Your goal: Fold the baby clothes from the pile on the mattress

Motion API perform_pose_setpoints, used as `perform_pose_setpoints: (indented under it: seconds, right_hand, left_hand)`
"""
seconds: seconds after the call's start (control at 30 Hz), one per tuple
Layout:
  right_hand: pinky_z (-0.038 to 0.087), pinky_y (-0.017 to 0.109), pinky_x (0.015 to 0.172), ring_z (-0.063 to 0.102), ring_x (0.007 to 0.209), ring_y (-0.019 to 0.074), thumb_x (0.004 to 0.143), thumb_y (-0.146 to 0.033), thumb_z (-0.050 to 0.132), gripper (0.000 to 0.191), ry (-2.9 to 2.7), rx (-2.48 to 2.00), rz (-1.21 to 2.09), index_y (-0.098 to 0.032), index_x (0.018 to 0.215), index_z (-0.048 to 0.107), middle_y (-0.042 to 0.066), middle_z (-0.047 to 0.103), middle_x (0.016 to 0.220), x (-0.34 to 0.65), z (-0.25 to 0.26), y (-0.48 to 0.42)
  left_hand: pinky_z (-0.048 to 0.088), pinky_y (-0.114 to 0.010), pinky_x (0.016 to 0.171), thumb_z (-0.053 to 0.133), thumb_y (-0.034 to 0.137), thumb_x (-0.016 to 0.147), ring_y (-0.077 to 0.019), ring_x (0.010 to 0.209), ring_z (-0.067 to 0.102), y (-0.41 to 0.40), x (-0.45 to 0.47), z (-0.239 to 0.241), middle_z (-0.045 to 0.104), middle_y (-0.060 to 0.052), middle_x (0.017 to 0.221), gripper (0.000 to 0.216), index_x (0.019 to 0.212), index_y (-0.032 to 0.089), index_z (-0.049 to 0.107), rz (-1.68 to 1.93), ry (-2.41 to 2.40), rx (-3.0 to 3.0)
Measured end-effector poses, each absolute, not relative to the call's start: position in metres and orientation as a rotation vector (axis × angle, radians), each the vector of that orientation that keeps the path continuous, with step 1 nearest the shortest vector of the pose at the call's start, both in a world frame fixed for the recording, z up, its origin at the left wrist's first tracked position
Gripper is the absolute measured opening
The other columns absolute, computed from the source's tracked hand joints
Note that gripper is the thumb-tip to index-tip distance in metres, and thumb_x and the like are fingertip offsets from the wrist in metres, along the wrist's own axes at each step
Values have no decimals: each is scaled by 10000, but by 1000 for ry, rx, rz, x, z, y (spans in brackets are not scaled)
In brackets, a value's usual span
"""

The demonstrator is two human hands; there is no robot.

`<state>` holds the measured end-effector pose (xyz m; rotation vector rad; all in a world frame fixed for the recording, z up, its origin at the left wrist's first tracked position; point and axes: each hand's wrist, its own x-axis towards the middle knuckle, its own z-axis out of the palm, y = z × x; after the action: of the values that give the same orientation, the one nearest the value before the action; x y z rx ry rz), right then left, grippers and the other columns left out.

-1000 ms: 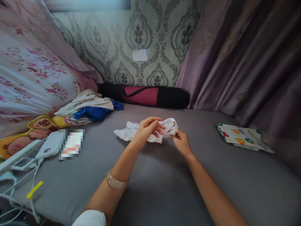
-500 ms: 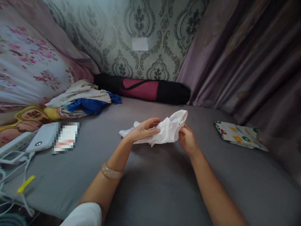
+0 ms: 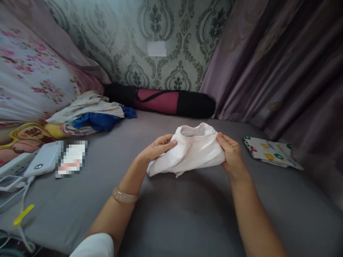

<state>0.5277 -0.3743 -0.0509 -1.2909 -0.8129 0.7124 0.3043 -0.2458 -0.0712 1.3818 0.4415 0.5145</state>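
White cloth, one small garment, is clasped by two hands, left hand pinching its 9 o'clock edge and right hand its 3 o'clock edge, above the grey sheet, spread open where it was bunched before.

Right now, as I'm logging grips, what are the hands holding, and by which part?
A small white garment: the left hand pinches one side edge, the right hand the opposite edge beside the neck opening.
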Motion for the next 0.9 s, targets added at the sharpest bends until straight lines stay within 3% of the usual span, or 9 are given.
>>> perform_pose_setpoints:
  seconds: [0.13, 0.3, 0.47, 0.67, 0.8, 0.9]
  right_hand:
    - [396, 230, 402, 565, 476, 140, 740, -616, 682, 408, -851, -1307, 603, -209, 736, 654, 4, 652, 593, 529, -37, -385]
    - [377, 250, 361, 532, 416, 152, 752, -640, 640, 421, -916, -1367, 537, -220, 741, 671, 24, 633, 553, 537, -23, -401]
    - [340, 254, 322, 488, 362, 143, 648, -636, 720, 398, -972, -1401, 617, -241, 648, 672, 24, 606, 502, 552, -21, -418]
    - [359, 247, 345, 516, 389, 147, 636, -573, 762, 346, -966, -1394, 649, -235, 657, 693, 15, 628, 530, 555, -23, -423]
    - [378, 255, 355, 537, 406, 160, 673, -566, 742, 342, -954, -1423, 649, -226, 683, 715, 34, 654, 554, 564, -26, -418]
    - [400, 263, 376, 563, 443, 171, 713, -545, 726, 324, -974, -1464, 626, -222, 730, 740, 46, 686, 607, 573, -30, -417]
  left_hand:
    - [519, -264, 704, 736, 396, 776, -175, 827, 648, -238, 299, -75, 699, -44, 955, 431, 1160, 240, 618, 557, 487, 1290]
    - [525, -262, 714, 753, 346, 774, -170, 826, 653, -236, 296, -74, 702, -71, 1004, 386, 1120, 214, 645, 519, 467, 1281]
    - [532, -297, 725, 800, 297, 711, -213, 861, 676, -238, 290, -65, 708, -100, 997, 560, 1229, 209, 605, 410, 348, 1289]
    - [506, -267, 695, 821, 267, 657, -157, 771, 630, -242, 290, -64, 678, -52, 863, 255, 836, 173, 665, 382, 248, 1373]
    - [495, -277, 755, 836, 241, 610, -168, 893, 599, -247, 294, -58, 629, -68, 1081, 275, 672, 158, 582, 550, 243, 1443]
    - [458, -247, 660, 831, 263, 618, -129, 758, 567, -249, 293, -55, 623, -39, 912, 354, 598, 157, 494, 553, 228, 1466]
